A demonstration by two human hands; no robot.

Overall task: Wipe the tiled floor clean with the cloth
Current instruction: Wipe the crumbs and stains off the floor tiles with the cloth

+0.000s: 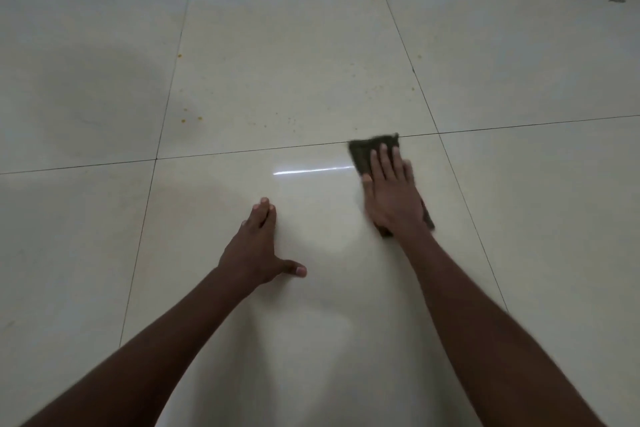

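Observation:
A dark cloth (363,152) lies flat on the cream tiled floor (294,62), near a grout line right of centre. My right hand (393,191) presses on it with straight fingers, covering most of it; the cloth shows beyond the fingertips and beside the wrist. My left hand (258,246) rests flat on the same tile to the left, fingers together, thumb spread out, holding nothing. Small orange-yellow specks (185,118) and a faint yellowish film mark the tile beyond the cloth.
Dark grout lines (242,150) divide the large glossy tiles. A light reflection (311,170) streaks the tile left of the cloth. A small dark bit of debris (617,0) lies at the far right.

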